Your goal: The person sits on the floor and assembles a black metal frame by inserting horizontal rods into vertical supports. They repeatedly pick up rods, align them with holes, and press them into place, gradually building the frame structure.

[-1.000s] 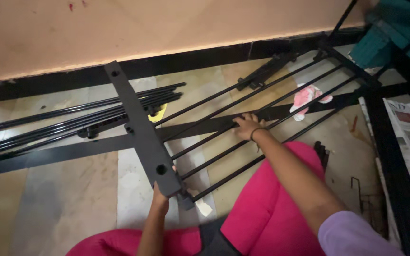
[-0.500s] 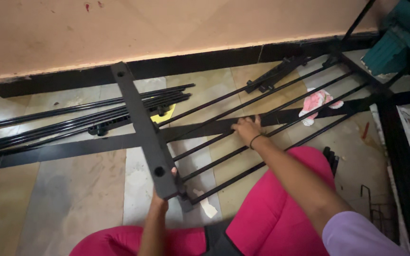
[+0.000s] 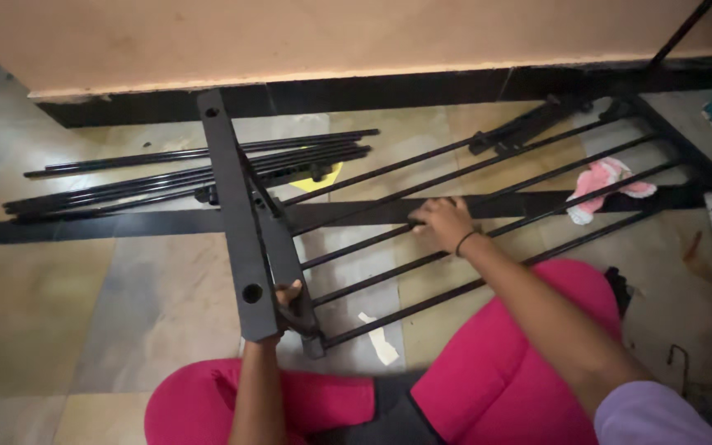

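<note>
Black metal frame, made of a flat end bar and several long thin rods, is laid at a slant across the tiled floor, its far end reaching toward the black skirting at the foot of the wall. The near end of the flat bar is gripped by the left hand, whose fingers are curled around the bar's edge just beside a round hole; the thumb side is hidden behind the metal, so the exact closure can only be partly judged. One of the middle rods is pressed by the right hand, fingers bent down over it and closed on the rod, a dark band being worn at the wrist. Pink-clad knees are seen below the frame, close to its lower corner. A bundle of loose black rods is laid on the floor to the left of the flat bar, near the skirting, with a small yellow scrap showing beside their ends. A pink and white cloth is draped over the rods farther right. A pale scrap of paper is lying on the tiles under the frame.
</note>
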